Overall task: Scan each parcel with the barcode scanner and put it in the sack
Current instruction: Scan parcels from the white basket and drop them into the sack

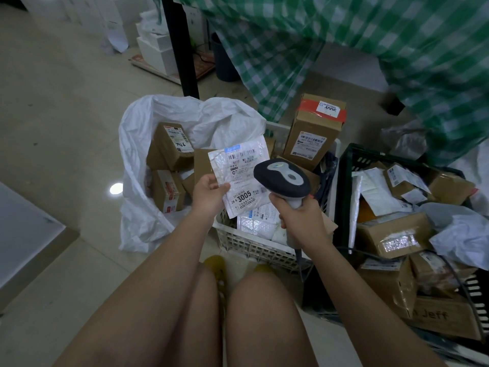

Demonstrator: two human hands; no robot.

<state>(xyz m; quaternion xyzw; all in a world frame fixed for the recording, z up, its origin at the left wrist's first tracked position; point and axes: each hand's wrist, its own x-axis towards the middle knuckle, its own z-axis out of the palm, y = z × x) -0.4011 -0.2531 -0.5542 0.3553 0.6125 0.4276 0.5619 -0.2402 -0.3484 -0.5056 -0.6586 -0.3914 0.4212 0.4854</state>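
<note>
One flat white mailer [239, 178] at frame centre, label up, pinched at its lower-left edge by the left hand [209, 193]. Right hand [296, 211] is wrapped round the handle of the barcode scanner [281, 178], head aimed at the label. White sack [137, 165] stands open at centre left, cardboard boxes inside. The mailer looks thin, light and floppy, probably padded; an edge pinch should suffice, though the glossy film may slip. White basket [254, 247] sits below.

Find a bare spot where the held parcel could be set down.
Bare floor tiles left of the white sack are free. The sack's near right corner has a gap among boxes. The white basket and black crate are crowded.
</note>
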